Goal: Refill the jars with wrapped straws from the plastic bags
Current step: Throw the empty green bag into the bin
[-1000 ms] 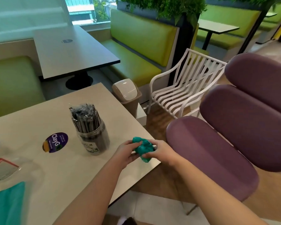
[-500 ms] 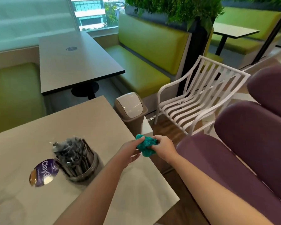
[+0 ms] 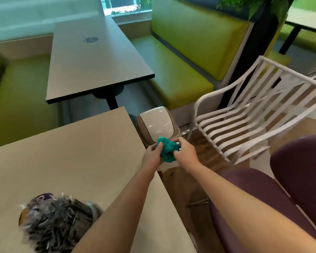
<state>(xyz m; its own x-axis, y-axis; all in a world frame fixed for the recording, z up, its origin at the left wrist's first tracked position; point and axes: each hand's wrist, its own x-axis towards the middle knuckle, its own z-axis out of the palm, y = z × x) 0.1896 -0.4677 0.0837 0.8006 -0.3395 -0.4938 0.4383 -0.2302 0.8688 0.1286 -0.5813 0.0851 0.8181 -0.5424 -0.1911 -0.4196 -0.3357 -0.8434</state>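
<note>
A jar (image 3: 62, 223) crammed with dark wrapped straws stands on the counter (image 3: 77, 154); a crumpled teal bag (image 3: 167, 149) is held beyond its edge.

Both bare forearms reach forward and converge, the hands close together in front of the body. The left hand (image 3: 152, 154) has its thumb raised and fingers curled inward; the right hand (image 3: 185, 152) mirrors it, fingers bent in a pinching grip.

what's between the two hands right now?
Head view: a crumpled teal plastic wad, gripped by the left hand and the right hand from either side, held in front of the swing-lid bin.
</note>
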